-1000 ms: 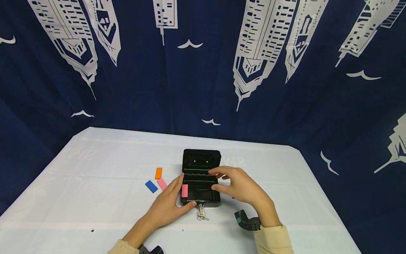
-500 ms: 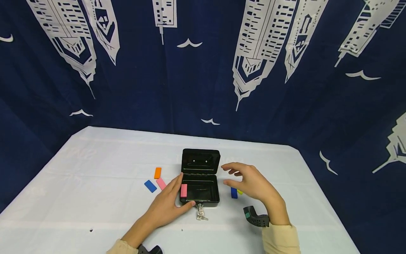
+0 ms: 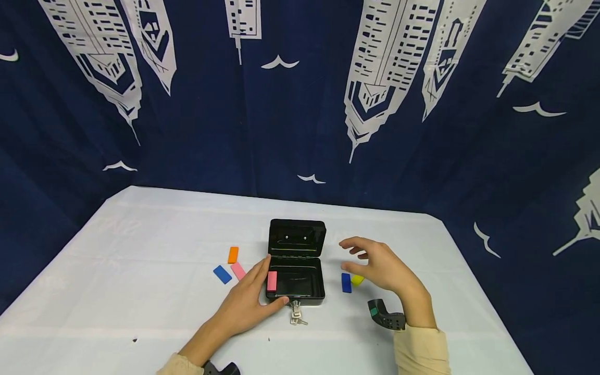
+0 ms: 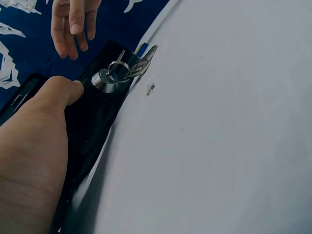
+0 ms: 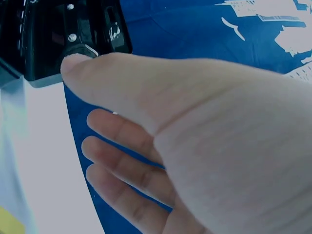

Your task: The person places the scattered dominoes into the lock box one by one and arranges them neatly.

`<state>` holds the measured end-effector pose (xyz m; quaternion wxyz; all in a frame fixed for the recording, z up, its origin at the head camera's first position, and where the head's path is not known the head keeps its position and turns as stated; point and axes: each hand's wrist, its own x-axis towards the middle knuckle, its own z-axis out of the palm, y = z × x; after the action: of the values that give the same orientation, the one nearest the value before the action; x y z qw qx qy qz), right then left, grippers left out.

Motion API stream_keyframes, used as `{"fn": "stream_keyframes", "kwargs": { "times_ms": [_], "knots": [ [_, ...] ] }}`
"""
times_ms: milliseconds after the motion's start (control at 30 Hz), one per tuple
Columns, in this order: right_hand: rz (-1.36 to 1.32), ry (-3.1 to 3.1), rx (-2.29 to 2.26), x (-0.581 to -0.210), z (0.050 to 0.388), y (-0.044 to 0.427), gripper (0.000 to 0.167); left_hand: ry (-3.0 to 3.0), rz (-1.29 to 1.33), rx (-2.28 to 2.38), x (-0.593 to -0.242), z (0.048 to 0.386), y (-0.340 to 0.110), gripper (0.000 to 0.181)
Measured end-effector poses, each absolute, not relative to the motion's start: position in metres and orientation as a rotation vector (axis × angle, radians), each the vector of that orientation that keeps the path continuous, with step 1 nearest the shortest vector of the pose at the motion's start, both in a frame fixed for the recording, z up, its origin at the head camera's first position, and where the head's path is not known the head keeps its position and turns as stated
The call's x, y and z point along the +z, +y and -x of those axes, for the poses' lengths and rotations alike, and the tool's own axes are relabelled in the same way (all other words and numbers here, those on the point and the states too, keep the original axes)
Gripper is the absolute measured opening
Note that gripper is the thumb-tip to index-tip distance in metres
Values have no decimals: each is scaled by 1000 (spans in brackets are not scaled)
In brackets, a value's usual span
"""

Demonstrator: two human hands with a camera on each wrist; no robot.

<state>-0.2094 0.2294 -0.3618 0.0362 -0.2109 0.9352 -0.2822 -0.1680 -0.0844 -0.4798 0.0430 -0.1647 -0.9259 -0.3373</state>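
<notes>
A black metal box (image 3: 300,278) stands with its lid (image 3: 297,238) raised; one pink block (image 3: 272,281) lies inside at the left. Keys (image 3: 296,314) hang from the lock at its front, seen also as keys (image 4: 139,69) in the left wrist view. My left hand (image 3: 246,307) rests against the box's left side, thumb at the front edge. To the right of the box, my right hand (image 3: 384,265) hovers with nothing between its loosely bent fingers, just above a blue block (image 3: 346,283) and a yellow block (image 3: 357,280).
Left of the box lie an orange block (image 3: 233,255), a blue block (image 3: 222,274) and a pink block (image 3: 238,271), the last beside my left fingers. The white table (image 3: 140,291) ends at a dark blue patterned cloth (image 3: 211,130).
My right hand has moved away from over the box to the right, and the blue and yellow blocks there have come into view. The left hand stays in place on the box.
</notes>
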Motion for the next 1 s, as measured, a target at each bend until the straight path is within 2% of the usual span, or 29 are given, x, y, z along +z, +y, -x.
{"fn": "stream_keyframes", "kwargs": {
  "times_ms": [267,633,1000],
  "knots": [
    [604,2819,-896,-365,214,237,41,-2831,505,-1045,-479,168,-86,106],
    [441,2664,-953,-371,214,244,50,-2819,501,-1042,-480,167,-85,105],
    [396,2621,-940,-384,217,247,46,-2829,507,-1040,-480,168,-84,105]
  ]
}}
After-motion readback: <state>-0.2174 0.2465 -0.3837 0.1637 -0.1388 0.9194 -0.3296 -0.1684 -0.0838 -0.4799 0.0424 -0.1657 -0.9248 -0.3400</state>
